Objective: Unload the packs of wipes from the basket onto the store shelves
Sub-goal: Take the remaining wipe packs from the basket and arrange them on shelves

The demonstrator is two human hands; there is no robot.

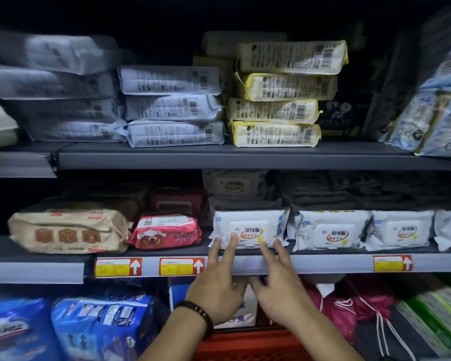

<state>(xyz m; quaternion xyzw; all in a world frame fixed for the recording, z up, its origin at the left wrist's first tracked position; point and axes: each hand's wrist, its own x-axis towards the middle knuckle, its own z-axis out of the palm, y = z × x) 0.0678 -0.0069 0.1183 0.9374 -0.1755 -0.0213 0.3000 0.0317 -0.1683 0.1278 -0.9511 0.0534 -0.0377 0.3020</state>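
Wipes pack (249,229) sits at the front lip of the middle shelf (323,264), with a slim gap to the red pack (167,231) on its left and a twin pack (328,230) just beside its right. Your left hand (215,287) and right hand (279,290) touch its front, fingers straight and spread. Your arms and the frame's bottom edge hide most of the red basket (245,345) below.

White wipes pack (249,229), red basket (248,345), yellow-edged packs (276,134), grey shelf (219,155).
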